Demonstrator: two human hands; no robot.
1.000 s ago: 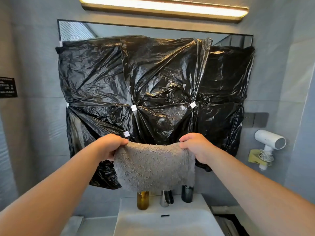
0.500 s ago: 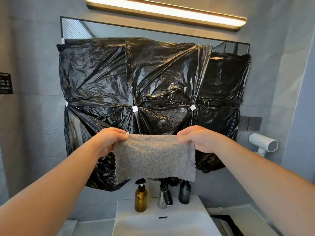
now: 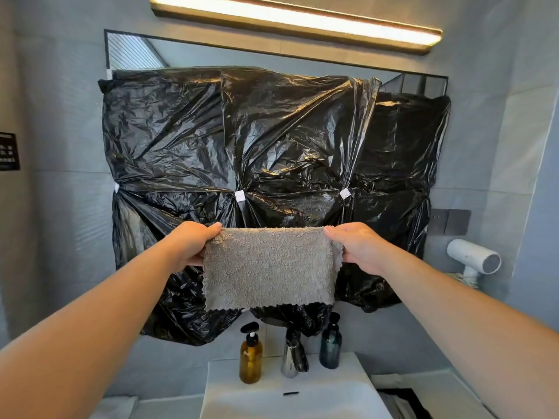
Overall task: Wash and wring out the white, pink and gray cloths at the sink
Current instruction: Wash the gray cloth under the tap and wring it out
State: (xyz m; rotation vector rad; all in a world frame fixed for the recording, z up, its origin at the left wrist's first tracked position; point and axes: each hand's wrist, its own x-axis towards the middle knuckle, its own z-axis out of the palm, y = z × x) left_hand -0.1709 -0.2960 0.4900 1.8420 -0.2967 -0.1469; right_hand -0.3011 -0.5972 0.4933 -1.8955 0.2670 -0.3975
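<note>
A gray fluffy cloth (image 3: 269, 269) hangs spread flat in the air, well above the white sink (image 3: 223, 394). My left hand (image 3: 190, 244) pinches its upper left corner and my right hand (image 3: 355, 247) pinches its upper right corner, both arms stretched out. The cloth's top edge is taut and level between them. The faucet (image 3: 292, 355) stands below at the sink's back edge. No white or pink cloth shows.
Black plastic sheeting (image 3: 272, 161) covers the mirror behind the cloth. An amber pump bottle (image 3: 250, 356) and a dark green bottle (image 3: 330, 346) flank the faucet. A white hair dryer (image 3: 473, 260) hangs on the right wall. A light bar (image 3: 296, 21) glows overhead.
The cloth has gone from sagging to pulled flat and taut between my hands. My view has tilted down a little, so the bottles and faucet now show below the cloth.
</note>
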